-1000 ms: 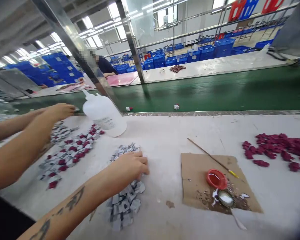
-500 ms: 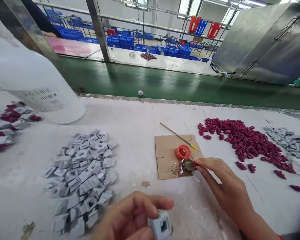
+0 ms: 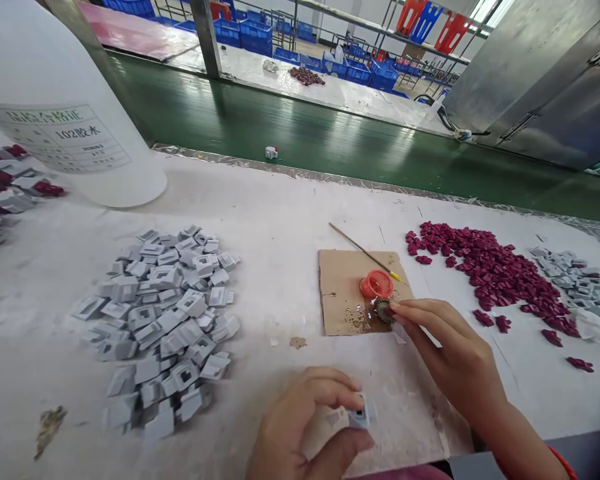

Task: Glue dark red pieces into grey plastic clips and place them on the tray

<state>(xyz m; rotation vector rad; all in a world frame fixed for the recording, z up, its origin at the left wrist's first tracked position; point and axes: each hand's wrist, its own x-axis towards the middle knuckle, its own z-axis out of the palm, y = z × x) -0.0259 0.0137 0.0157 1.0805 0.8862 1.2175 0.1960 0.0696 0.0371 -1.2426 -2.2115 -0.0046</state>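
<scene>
At the desk point(image 3: 290, 220), the left hand point(image 3: 300, 433) is pinching a small grey plastic housing point(image 3: 361, 415) by its sides; light, rigid, probably easy to fumble; the right hand point(image 3: 450, 353), fingers extended, is touching a metal cap point(image 3: 383, 311) on the cardboard point(image 3: 343, 293).

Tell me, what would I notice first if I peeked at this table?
Probably the big heap of grey plastic pieces on the left and the dark red pieces spread on the right. Between them lies a cardboard square with a small red cap, where the right hand reaches. The left hand pinches one grey piece.
</scene>
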